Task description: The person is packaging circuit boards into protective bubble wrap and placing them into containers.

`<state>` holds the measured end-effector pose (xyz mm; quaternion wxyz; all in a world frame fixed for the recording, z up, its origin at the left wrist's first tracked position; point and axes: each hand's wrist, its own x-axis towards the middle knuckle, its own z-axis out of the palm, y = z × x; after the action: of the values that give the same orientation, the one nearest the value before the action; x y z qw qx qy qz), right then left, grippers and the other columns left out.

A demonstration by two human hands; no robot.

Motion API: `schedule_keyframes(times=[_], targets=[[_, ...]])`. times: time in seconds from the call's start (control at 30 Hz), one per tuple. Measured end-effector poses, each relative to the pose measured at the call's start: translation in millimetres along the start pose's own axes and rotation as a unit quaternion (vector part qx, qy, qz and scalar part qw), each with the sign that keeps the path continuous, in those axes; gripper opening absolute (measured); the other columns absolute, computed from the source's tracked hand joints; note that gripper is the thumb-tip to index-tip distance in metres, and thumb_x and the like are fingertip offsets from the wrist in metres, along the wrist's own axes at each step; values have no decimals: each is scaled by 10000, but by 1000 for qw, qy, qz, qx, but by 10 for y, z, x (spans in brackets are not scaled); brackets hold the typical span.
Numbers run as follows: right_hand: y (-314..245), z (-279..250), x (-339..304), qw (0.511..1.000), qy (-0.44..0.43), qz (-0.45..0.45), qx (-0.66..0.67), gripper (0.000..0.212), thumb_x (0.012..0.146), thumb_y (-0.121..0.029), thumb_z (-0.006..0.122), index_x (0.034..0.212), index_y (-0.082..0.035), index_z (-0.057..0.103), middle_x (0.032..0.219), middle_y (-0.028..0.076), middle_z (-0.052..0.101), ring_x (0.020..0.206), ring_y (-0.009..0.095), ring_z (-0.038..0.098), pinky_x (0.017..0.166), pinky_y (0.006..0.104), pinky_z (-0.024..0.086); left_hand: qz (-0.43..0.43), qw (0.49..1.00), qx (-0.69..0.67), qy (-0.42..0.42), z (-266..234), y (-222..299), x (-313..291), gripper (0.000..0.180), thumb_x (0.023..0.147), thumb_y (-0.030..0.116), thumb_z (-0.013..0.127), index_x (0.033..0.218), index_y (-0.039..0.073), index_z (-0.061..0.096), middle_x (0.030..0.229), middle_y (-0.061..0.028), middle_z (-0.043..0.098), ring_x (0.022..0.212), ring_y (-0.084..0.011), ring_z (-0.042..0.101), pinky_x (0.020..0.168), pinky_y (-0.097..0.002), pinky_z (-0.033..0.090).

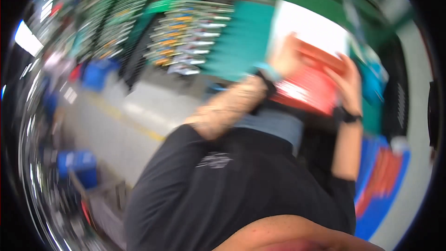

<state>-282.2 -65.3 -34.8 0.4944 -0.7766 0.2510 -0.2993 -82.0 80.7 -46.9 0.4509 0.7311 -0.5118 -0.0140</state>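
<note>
Red box [304,82], far edge laid crosswise: left end touched by left hand [285,59], grip too blurred to tell; right end grasped by right hand [350,82], equally near.

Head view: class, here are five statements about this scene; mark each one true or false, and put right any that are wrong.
1. The left hand and right hand are both at the red object. True.
2. The sleeves are white. False: the sleeves are black.
3. The white item lies beyond the red object, seen from the person. True.
4. The rows of parts are to the right of both hands. False: the rows of parts are to their left.
5. A dark band is on the right wrist. True.
</note>
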Motion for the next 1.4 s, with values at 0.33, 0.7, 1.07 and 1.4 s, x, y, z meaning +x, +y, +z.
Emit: schedule_keyframes(times=[0.33, 0.7, 1.07, 1.4], targets=[[149, -192, 67, 984, -42, -13, -173, 542, 903, -74, 742, 1392, 6, 524, 1256, 150, 629, 1184, 260, 610, 1035, 350, 468, 54, 988, 132, -54, -313, 301, -11, 644, 760, 29, 725, 1375, 120, 556, 1290, -258, 508, 1114, -429, 588, 911, -495, 521], [-352, -123, 46, 850, 27, -154, -504, 626, 811, -51, 778, 1384, -28, 525, 1296, 228, 618, 1226, 398, 579, 1050, 453, 447, 123, 961, 219, -112, -329, 179, 234, 435, 777, 142, 705, 1205, 128, 630, 1072, -154, 609, 1033, -334, 607, 785, -456, 515], [-576, 246, 240, 869, -114, -135, -463, 591, 751, 15, 759, 1301, -31, 548, 1143, 190, 625, 1122, 424, 579, 909, 500, 464, 214, 956, 198, -35, -312, 453, -387, 356, 823, 144, 626, 1163, 40, 651, 1092, -171, 599, 1081, -340, 583, 902, -473, 471], [-395, 214, 320, 883, -76, -151, -438, 597, 751, 34, 753, 1300, -67, 542, 1127, 154, 601, 1110, 380, 576, 881, 476, 447, 198, 961, 144, -129, -185, 278, -672, 539, 827, 141, 639, 1355, 33, 618, 1420, -238, 533, 1395, -410, 461, 1145, -529, 383]])
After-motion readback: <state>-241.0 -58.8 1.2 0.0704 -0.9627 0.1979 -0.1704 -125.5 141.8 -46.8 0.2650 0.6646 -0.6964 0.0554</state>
